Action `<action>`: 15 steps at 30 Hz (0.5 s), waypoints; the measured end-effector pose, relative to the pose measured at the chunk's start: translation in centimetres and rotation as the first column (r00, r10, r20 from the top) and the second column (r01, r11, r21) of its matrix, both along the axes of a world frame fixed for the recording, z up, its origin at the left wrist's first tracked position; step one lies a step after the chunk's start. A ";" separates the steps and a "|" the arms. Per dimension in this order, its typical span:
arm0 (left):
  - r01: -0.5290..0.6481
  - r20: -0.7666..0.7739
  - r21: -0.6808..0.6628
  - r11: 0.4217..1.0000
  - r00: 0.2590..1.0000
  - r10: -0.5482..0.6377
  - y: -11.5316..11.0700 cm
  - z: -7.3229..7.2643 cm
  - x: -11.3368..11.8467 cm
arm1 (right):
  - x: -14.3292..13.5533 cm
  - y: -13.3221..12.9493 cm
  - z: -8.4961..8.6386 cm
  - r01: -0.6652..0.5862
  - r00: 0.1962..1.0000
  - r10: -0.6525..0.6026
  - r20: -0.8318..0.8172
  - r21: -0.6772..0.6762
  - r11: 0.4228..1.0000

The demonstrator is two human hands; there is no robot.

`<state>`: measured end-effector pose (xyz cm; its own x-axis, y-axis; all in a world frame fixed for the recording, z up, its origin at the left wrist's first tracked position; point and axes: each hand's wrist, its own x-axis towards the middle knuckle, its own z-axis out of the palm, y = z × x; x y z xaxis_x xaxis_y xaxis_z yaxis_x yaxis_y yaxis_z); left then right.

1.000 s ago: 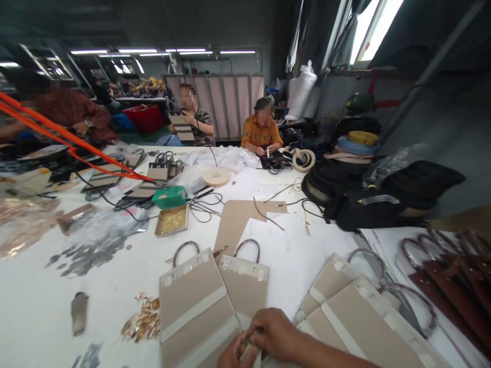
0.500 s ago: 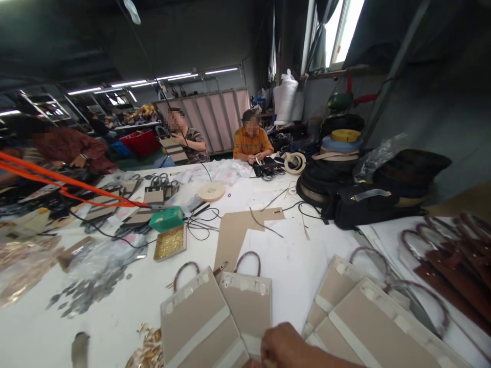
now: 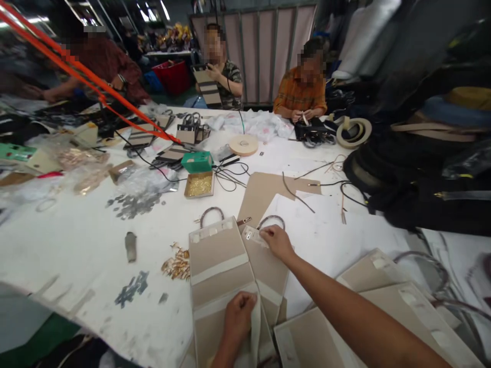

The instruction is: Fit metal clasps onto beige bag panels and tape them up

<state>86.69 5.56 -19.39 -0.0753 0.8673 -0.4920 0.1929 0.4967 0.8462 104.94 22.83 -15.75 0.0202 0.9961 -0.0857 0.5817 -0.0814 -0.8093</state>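
A beige bag panel (image 3: 218, 245) with pale cross strips and a dark handle lies at the lower centre. My left hand (image 3: 238, 313) is over its lower part, fingertips pinched at the upper end of a cream strip (image 3: 255, 329). A second beige panel (image 3: 264, 263) lies partly beneath the first. Near its top edge, by a brown looped handle (image 3: 276, 219), is my right hand (image 3: 276, 241), its thumb and fingers pressed together; whatever they hold is too small to tell. More beige panels (image 3: 406, 312) overlap at the lower right, under my right forearm.
Gold pieces (image 3: 177, 263) and grey pieces (image 3: 132, 289) lie left of the panels. Further back are a box of small gold parts (image 3: 199, 185), a green box (image 3: 197, 161), a tape roll (image 3: 243, 144) and cables. People work across the table; black goods pile up at right.
The view has tilted down and shifted left. My right hand has moved from the panels' lower part up to the second panel's top edge. My left hand has come into fuller view.
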 end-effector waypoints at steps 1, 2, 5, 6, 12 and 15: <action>-0.034 0.034 -0.016 0.999 0.999 0.035 0.1 -0.5 -0.3 | -1.1 0.9 -0.6 -0.011 1.000 0.011 0.018 -0.004 1.000; -0.058 0.060 -0.027 0.998 0.996 0.060 0.2 -0.9 -0.4 | -2.2 1.5 -1.2 -0.019 0.999 0.020 0.039 -0.008 1.000; -0.077 0.090 -0.044 0.996 0.993 0.080 0.3 -1.3 -0.4 | -4.7 2.3 -2.8 -0.031 0.992 0.034 0.118 -0.028 0.999; -0.076 0.087 -0.050 0.996 0.993 0.080 0.3 -1.1 -0.3 | -5.2 2.3 -3.2 -0.029 0.988 0.034 0.148 -0.036 0.999; -0.052 0.050 -0.078 0.996 0.997 0.056 0.7 -0.6 -0.3 | -5.8 1.9 -4.0 -0.015 0.949 0.017 0.314 -0.006 1.000; 0.029 -0.028 -0.089 0.996 0.999 -0.031 0.9 -1.0 -0.6 | -6.1 1.7 -4.1 -0.045 0.935 0.030 0.353 0.036 0.998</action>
